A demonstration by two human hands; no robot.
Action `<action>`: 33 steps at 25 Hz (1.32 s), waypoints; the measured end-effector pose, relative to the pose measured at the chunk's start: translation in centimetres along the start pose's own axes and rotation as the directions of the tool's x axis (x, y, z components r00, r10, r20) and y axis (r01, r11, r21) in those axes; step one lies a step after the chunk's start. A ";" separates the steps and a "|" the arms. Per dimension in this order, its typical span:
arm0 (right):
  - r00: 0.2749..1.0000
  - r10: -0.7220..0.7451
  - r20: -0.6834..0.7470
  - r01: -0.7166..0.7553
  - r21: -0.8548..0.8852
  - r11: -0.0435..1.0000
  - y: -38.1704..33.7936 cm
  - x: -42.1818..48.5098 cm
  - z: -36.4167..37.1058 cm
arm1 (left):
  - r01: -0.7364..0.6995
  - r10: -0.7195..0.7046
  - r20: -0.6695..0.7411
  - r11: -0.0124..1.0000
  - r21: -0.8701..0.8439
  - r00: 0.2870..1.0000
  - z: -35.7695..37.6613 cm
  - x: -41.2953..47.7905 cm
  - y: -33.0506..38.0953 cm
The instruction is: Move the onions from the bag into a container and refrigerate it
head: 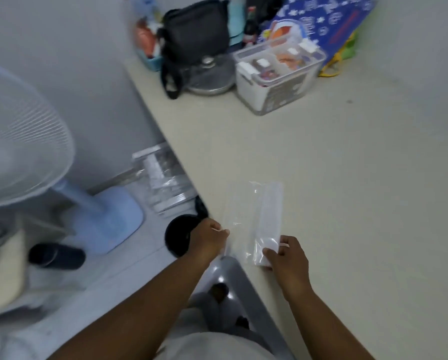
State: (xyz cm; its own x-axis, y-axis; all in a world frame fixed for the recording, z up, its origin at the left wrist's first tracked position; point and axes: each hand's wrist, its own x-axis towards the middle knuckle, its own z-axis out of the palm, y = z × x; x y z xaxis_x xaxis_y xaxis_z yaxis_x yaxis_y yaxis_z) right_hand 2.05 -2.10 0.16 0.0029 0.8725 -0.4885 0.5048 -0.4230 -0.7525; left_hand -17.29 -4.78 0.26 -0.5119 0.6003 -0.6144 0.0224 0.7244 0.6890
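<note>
A clear, flat plastic bag [254,216] lies near the front-left corner of the beige table [347,178]. My left hand [208,239] pinches the bag's near left edge. My right hand [286,257] grips its near right corner, where the plastic is folded over. The bag looks empty; no onions are visible in it. A clear lidded storage container [277,76] with white clips stands at the back of the table, with packets inside.
At the table's back sit a black bag [194,37], a metal pot lid [210,74], a dark bottle [250,24] and a blue patterned bag [329,22]. Left of the table stand a fan [23,141], clear packaging [165,180], a black round object [178,237] and a slipper [56,255].
</note>
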 end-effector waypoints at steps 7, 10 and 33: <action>0.888 -0.175 0.426 0.238 -0.099 0.966 -0.8 -4.4 13.8 | 0.157 -0.272 -0.233 0.895 -0.418 0.934 -10.5 -3.5 -12.6; 0.861 -0.055 0.505 0.180 -0.203 0.962 1.9 -4.1 18.8 | 0.232 -0.349 -0.246 0.886 -0.403 0.904 -11.3 -1.6 -17.7; 0.851 0.465 0.245 -0.371 -0.349 0.861 22.2 21.3 42.1 | 0.516 -0.519 0.107 0.763 -0.389 0.848 -2.6 32.6 -38.9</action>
